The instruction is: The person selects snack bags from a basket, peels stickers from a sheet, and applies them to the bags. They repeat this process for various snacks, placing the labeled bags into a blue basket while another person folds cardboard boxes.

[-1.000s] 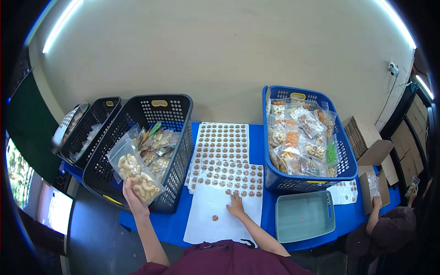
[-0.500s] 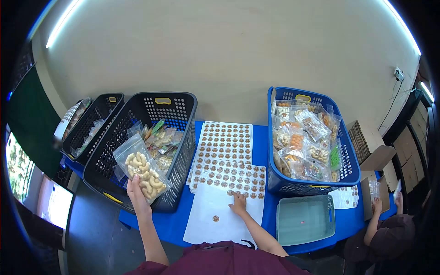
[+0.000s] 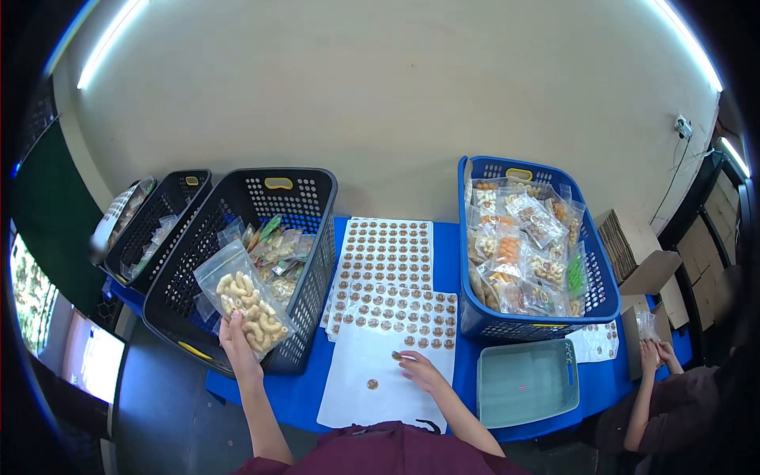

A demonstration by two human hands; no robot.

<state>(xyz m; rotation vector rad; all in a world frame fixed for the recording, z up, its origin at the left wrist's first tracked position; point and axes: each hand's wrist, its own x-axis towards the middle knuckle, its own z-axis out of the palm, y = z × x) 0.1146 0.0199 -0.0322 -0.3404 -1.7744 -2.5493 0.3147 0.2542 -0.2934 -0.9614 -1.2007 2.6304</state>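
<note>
My left hand (image 3: 240, 352) grips the lower edge of a clear zip bag (image 3: 247, 294) of pale, curved, cashew-shaped pieces, held tilted over the black basket's front corner. My right hand (image 3: 423, 374) is over the sticker sheet (image 3: 340, 372), a small round brown sticker (image 3: 397, 356) pinched at its fingertips. Rows of similar stickers cover the sheet's upper part, while its lower part is bare white backing with a single sticker (image 3: 372, 385) on it. More sticker sheets (image 3: 388, 252) lie beneath and behind it on the blue cloth.
A black basket (image 3: 317, 277) with packets stands left, a second black basket (image 3: 150, 226) beyond it. On the right, a blue basket (image 3: 546, 326) is heaped with snack packets. A green-grey tray (image 3: 526, 396) sits in front. Far right, another person's hands (image 3: 653, 355) are at a cardboard box (image 3: 633, 324).
My right hand has lifted a sticker from the sheet's lower row and drawn slightly down. The left hand keeps the bag almost still. The other person's hands have come together.
</note>
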